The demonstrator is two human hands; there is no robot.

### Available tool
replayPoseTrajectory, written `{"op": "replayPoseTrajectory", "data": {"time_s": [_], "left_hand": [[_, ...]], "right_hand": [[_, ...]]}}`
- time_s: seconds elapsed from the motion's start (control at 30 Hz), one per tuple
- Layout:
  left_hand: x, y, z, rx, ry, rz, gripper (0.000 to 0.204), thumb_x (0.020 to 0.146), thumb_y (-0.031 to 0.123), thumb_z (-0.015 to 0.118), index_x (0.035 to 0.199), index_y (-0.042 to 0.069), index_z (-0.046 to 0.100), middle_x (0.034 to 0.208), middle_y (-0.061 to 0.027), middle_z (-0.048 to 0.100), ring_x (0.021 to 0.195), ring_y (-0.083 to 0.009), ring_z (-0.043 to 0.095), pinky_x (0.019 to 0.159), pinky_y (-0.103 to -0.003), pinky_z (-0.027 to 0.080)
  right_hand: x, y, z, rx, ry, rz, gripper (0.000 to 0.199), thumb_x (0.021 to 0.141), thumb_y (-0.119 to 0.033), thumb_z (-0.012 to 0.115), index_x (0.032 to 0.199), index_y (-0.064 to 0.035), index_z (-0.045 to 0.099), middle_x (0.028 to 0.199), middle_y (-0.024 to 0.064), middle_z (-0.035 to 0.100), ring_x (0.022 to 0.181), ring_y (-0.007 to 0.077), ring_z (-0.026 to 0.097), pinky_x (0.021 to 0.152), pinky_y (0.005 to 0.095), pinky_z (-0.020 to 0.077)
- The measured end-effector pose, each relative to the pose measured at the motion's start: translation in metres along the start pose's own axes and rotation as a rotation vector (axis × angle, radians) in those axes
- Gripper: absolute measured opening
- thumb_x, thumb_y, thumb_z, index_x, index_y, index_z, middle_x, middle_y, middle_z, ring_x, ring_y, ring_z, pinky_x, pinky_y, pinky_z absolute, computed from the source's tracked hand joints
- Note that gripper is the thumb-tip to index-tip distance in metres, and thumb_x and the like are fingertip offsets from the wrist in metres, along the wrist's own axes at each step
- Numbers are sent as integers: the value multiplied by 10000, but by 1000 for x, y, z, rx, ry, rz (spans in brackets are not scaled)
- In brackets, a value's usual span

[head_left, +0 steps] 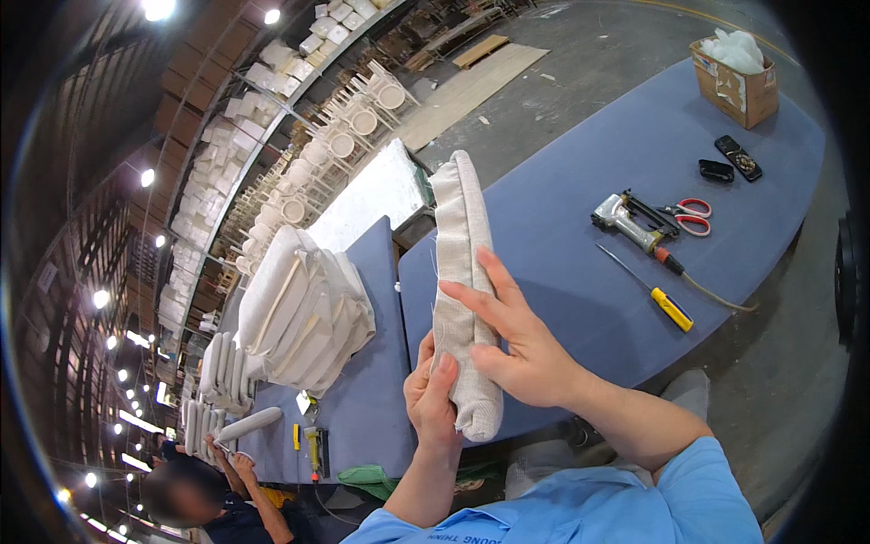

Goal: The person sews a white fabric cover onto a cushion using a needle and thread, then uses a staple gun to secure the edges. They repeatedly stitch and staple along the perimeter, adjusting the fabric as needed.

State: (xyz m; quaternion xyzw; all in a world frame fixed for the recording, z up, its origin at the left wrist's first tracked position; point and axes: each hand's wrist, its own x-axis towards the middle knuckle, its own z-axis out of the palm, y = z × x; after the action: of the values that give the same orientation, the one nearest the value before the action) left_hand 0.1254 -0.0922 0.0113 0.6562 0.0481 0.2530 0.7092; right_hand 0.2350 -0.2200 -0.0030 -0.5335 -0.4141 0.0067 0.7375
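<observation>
The cushion (461,261) is mid-frame, the left hand (433,392) clasping its lower part, the right hand (530,349) laid on it, fingers spread. Probably light, soft; best held by its padded sides.

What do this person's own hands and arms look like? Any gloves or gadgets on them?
No gloves or gadgets show: the left hand and right hand are bare, with no watch or cable visible at either wrist. The forearms are bare too. The right sleeve is short and light blue, matching the shirt, which carries dark lettering.
</observation>
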Motion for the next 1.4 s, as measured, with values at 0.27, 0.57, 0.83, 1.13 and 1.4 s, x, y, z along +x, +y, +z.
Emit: {"op": "replayPoseTrajectory", "data": {"time_s": [0.27, 0.57, 0.83, 1.13, 1.4], "left_hand": [[1, 10, 4, -46, 53, -95, 322, 1073, 137, 596, 1220, -124, 716, 1510, -108, 508, 1278, -174, 596, 1010, -321, 522], [19, 24, -22, 103, 92, -57, 265, 1061, 146, 638, 1102, -67, 791, 1367, -105, 600, 1165, -141, 607, 964, -289, 497], [26, 23, -37, 157, 90, 3, 246, 1066, 142, 649, 1047, -53, 796, 1203, -78, 633, 1076, -118, 592, 923, -281, 465], [24, 23, -36, 168, 92, -4, 259, 1066, 146, 640, 1023, -60, 790, 1164, -60, 631, 1041, -105, 576, 876, -267, 453], [19, 10, -5, -46, 55, -70, 259, 1076, 142, 619, 1098, -59, 781, 1502, -105, 489, 1323, -145, 526, 1059, -304, 448]], "right_hand": [[1, 3, 1, 351, 57, 167, 537, 1004, -111, 517, 1540, -102, 556, 1752, 152, 258, 1621, 361, 201, 1300, 475, 206], [0, 9, 18, 23, -11, 3, 472, 1036, -111, 475, 1484, -111, 622, 1707, 122, 372, 1584, 352, 284, 1302, 476, 199], [5, 18, 26, -72, 9, -104, 383, 1046, -133, 542, 1408, -125, 669, 1675, 131, 414, 1538, 395, 331, 1288, 512, 221], [6, 10, 27, -101, 0, -80, 351, 1019, -162, 576, 1347, -106, 688, 1648, 158, 420, 1534, 387, 332, 1274, 512, 245], [-7, 6, 17, 133, 99, 60, 360, 1017, -100, 525, 1347, -72, 665, 1669, 144, 372, 1573, 308, 289, 1266, 450, 283]]}}
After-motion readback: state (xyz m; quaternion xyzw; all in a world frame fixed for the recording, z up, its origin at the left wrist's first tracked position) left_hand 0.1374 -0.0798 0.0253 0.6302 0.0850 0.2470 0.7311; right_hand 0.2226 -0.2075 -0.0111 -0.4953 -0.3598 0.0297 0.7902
